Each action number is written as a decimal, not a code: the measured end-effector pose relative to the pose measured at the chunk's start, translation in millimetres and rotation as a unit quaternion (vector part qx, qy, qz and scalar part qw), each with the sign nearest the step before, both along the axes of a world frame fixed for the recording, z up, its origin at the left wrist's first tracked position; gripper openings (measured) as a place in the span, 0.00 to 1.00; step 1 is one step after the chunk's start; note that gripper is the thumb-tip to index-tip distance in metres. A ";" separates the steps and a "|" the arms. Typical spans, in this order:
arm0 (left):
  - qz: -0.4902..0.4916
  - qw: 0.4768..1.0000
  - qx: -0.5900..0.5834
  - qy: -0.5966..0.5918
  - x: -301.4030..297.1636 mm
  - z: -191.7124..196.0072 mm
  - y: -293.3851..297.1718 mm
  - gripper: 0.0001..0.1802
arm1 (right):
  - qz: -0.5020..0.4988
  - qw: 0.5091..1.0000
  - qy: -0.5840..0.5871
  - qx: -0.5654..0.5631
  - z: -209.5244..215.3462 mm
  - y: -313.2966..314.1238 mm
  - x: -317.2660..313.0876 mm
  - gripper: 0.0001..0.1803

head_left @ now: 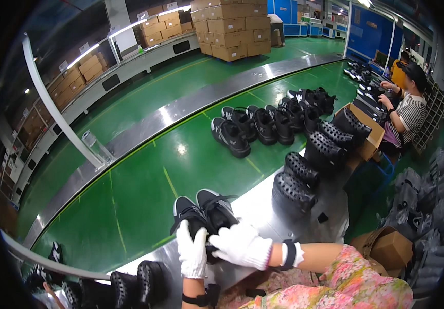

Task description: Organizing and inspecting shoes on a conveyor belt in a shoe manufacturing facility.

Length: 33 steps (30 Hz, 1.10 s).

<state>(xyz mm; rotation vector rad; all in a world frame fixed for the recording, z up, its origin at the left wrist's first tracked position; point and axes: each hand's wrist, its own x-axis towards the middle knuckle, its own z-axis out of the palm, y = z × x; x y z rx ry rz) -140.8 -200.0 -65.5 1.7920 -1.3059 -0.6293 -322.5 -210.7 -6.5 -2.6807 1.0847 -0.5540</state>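
A pair of black sneakers with light grey and white trim lies side by side on the edge of the green belt, toes away from me. My left hand (pixel 192 251), in a white knit glove, grips the heel end of the left sneaker (pixel 186 207), thumb and fingers at its opening. Also gloved in white, my right hand (pixel 241 247) reaches in from the right with its fingers bent on the heel of the right sneaker (pixel 215 205). The fingertips of both hands are partly hidden against the dark shoes.
Several black sneakers (pixel 230 138) stand in a row on the green belt (pixel 144 183). On the metal ledge (pixel 263 206) to the right are black studded shoe-shaped pieces (pixel 294 190), with similar ones (pixel 152 280) at lower left. A cardboard box (pixel 368 126) and a co-worker (pixel 412 110) are farther right.
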 end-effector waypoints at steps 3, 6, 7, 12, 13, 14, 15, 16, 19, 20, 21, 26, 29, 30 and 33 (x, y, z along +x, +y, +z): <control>0.003 1.000 -0.001 -0.024 3.2 -12.1 48.0 0.37 | 0.057 0.993 0.004 0.099 -12.5 45.7 -24.2 0.16; 0.039 0.997 -0.057 0.019 13.6 -12.4 75.3 0.29 | 0.118 0.988 -0.081 0.056 -3.3 48.5 -66.2 0.17; 0.069 0.993 -0.095 -0.009 16.3 -12.7 85.0 0.23 | 0.129 0.987 -0.100 -0.009 15.5 40.3 -86.4 0.16; -0.018 0.948 -0.263 -0.180 -16.3 35.8 128.0 0.18 | -0.078 0.990 -0.048 -0.111 70.6 14.7 -194.2 0.16; -0.120 0.914 -0.303 -0.241 -35.4 51.9 122.8 0.18 | -0.104 0.985 -0.010 -0.138 68.6 9.6 -211.2 0.17; -0.196 0.911 -0.255 -0.256 -55.9 69.9 114.2 0.20 | -0.107 0.985 -0.008 -0.137 65.8 6.8 -219.4 0.17; -0.268 0.901 -0.205 -0.271 -71.8 83.4 105.9 0.22 | -0.096 0.989 0.055 -0.096 62.6 2.8 -224.5 0.18; -0.289 0.880 -0.216 -0.310 -78.3 77.3 95.9 0.23 | -0.082 0.988 0.117 -0.054 59.5 -0.2 -226.7 0.19; -0.272 0.865 -0.202 -0.369 -73.7 40.8 78.2 0.23 | -0.078 0.984 0.162 -0.017 48.3 -10.6 -221.5 0.23; -0.255 0.871 -0.188 -0.376 -71.8 41.7 81.5 0.23 | -0.076 0.984 0.161 -0.017 45.1 -14.2 -216.9 0.23; -0.254 0.871 -0.187 -0.377 -70.4 41.7 82.9 0.23 | -0.066 0.980 0.185 -0.034 42.7 -17.4 -212.9 0.20; -0.276 0.892 -0.174 -0.313 -69.3 49.6 82.9 0.26 | -0.045 0.970 0.230 -0.068 50.2 -18.4 -204.1 0.13; -0.249 0.914 -0.230 -0.224 -61.9 45.6 90.6 0.28 | -0.051 0.972 0.191 -0.124 69.9 -9.8 -211.0 0.13; -0.237 0.933 -0.216 -0.166 -59.3 51.4 95.9 0.29 | -0.055 0.977 0.132 -0.156 79.1 -4.3 -211.7 0.11; -0.174 0.963 -0.117 0.169 -47.5 65.7 109.2 0.50 | -0.012 0.976 -0.003 -0.218 106.0 20.3 -180.5 0.08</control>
